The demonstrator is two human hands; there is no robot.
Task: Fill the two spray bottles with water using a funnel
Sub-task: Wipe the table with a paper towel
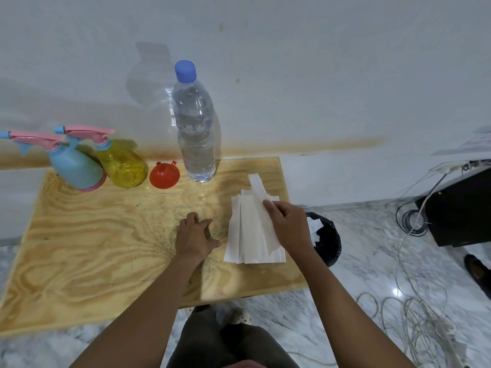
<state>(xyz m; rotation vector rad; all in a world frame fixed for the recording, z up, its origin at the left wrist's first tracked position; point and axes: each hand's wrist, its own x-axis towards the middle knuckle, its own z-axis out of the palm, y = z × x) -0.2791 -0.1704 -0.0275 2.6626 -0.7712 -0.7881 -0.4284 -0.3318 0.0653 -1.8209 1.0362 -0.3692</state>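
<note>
Now, counter [106, 235]: a pale plywood board with bold grain, its far edge against the wall, dark specks near the middle.
Room: white wall [292, 62] with a brownish stain band just above the counter; grey-veined marble floor [372, 248]; loose white cables [414, 314] coiled at right; a bin [329, 243] lined with a black bag just off the counter's right edge.
Spray bottles: blue spray bottle [75, 168] and yellow spray bottle [122, 166] stand side by side at the far left, long axes upright, pink trigger heads on, nozzles pointing left.
Funnel: red funnel [164, 175] just right of the yellow one, wide mouth down.
Water: clear water bottle [195, 134] upright beside the funnel, blue cap on, mostly full.
Paper: stack of paper towels [247, 235] near the right edge, long side running towards the wall.
Left grip: left hand [195, 236] palm down over the counter, fingers spread apart, holding nothing.
Right grip: right hand [288, 227] clamped on one strip lifted from the stack, its free end towards the wall.
</note>
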